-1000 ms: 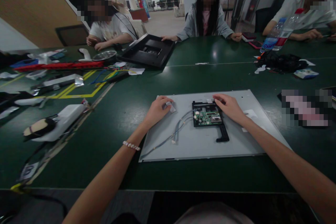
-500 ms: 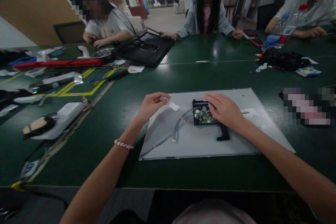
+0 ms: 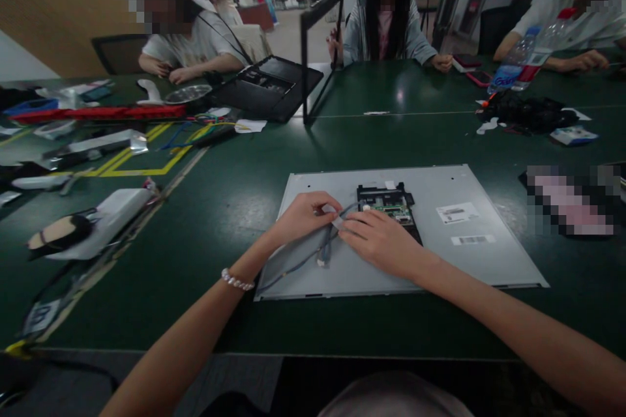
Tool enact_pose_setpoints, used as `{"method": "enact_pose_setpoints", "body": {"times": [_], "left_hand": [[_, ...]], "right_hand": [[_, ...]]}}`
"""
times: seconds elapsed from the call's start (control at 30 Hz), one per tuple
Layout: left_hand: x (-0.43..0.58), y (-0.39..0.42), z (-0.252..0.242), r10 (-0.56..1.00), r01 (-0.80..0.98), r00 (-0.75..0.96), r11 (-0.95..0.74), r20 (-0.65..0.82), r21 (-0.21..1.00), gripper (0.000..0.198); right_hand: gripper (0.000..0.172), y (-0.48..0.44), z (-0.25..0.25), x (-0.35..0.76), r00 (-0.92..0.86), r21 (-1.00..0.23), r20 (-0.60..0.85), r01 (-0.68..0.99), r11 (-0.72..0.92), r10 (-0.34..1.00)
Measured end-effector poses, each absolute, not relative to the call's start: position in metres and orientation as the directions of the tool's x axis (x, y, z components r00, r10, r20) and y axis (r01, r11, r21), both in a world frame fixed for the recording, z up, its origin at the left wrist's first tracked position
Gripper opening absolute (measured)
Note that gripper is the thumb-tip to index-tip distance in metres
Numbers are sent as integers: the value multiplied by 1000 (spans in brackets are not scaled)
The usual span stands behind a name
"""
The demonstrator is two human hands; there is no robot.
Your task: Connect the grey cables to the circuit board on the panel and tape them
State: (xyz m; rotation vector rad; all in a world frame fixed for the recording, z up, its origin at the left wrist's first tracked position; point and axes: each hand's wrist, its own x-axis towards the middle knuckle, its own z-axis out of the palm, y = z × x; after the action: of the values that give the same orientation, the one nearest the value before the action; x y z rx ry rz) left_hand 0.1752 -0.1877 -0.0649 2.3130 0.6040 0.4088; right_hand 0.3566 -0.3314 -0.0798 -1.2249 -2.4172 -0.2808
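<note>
A grey metal panel (image 3: 440,254) lies flat on the green table (image 3: 235,195) in front of me. A black bracket holds a green circuit board (image 3: 394,208) near the panel's middle. Thin grey-blue cables (image 3: 313,257) run from the board toward the panel's left front corner. My left hand (image 3: 306,215) pinches a small white strip of tape (image 3: 334,214) over the cables. My right hand (image 3: 379,241) rests palm down beside it, fingers on the cables and the tape, partly covering the board. Two white labels (image 3: 457,213) sit on the panel's right half.
Across the table a person holds a black frame (image 3: 317,52) upright beside a black monitor shell (image 3: 267,88). Other people sit at the far side. Tools, coloured wires and a red bar (image 3: 98,114) clutter the left; bottles (image 3: 518,65) and a black bundle (image 3: 531,112) stand at right.
My left hand lifted the tape off the panel and brought it right, down to the cables. My right hand moved left off the board to meet it. The person opposite raised the black frame.
</note>
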Motion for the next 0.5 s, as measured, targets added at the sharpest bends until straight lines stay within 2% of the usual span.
{"method": "enact_pose_setpoints", "body": {"times": [0.13, 0.3, 0.4, 0.5], "left_hand": [[175, -189, -64, 525, 324, 843, -669, 117, 669, 17], [174, -188, -65, 482, 308, 866, -721, 131, 620, 20], [174, -190, -63, 438, 274, 879, -788, 189, 552, 23], [176, -195, -59, 431, 309, 879, -842, 206, 441, 15]], "right_hand": [[21, -329, -84, 355, -546, 45, 426, 809, 586, 721], [20, -328, -89, 356, -523, 36, 441, 822, 568, 729], [18, -329, -88, 355, -520, 22, 439, 821, 570, 732], [18, -330, -87, 354, -532, 7, 427, 811, 585, 731]]}}
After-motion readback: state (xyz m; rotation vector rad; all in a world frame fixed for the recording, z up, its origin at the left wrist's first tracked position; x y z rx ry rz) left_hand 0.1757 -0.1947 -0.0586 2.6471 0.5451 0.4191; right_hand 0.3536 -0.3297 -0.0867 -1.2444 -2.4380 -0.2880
